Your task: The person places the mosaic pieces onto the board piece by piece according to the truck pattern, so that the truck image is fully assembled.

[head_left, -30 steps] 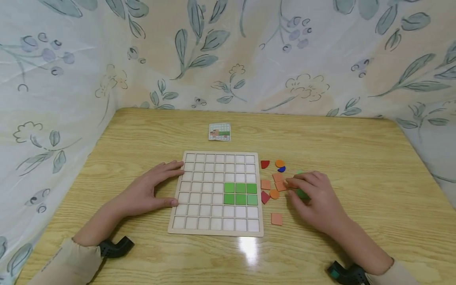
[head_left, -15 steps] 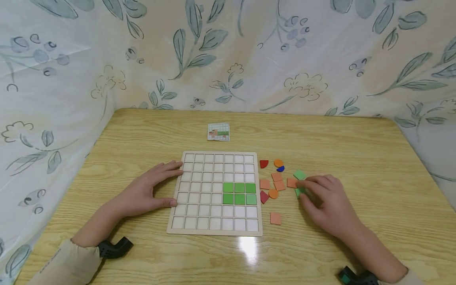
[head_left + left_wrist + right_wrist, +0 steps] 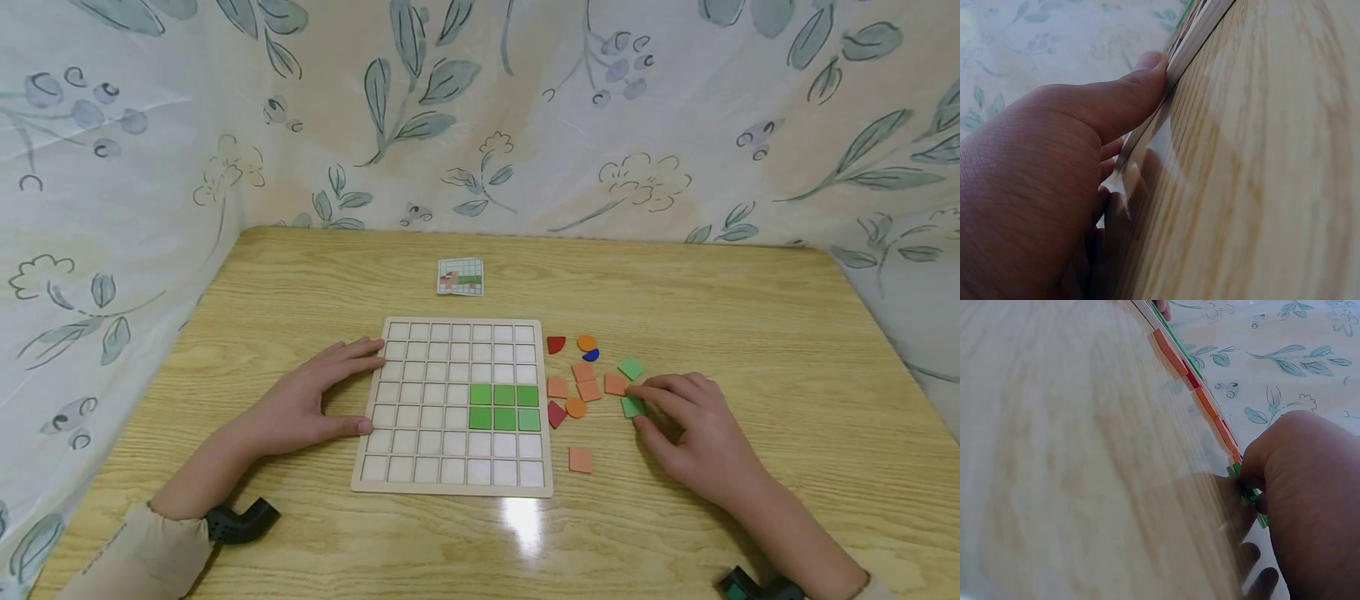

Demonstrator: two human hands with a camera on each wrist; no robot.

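Note:
In the head view a wooden grid board (image 3: 433, 442) lies flat, with several green square tiles (image 3: 504, 407) in its right-hand cells. My left hand (image 3: 303, 400) rests at the board's left edge, thumb and fingers spread along it; in the left wrist view the thumb (image 3: 1138, 87) touches the rim. My right hand (image 3: 697, 433) is low over the table right of the board. Its thumb and index fingertips are apart around a loose green tile (image 3: 632, 407), which lies flat. Close by are an orange square tile (image 3: 615, 384) and another green tile (image 3: 631, 367).
Between board and right hand lie several orange squares (image 3: 580, 459), orange discs (image 3: 575, 407), red pieces (image 3: 556, 344) and a blue half-disc (image 3: 591, 355). A small printed card (image 3: 461, 277) lies behind the board. A patterned cloth (image 3: 525, 125) surrounds the wooden table (image 3: 712, 308).
My right hand has moved right, off the orange squares, uncovering one orange tile and the green tiles, and has slowed beside the lower green one. My left hand stays on the board's edge.

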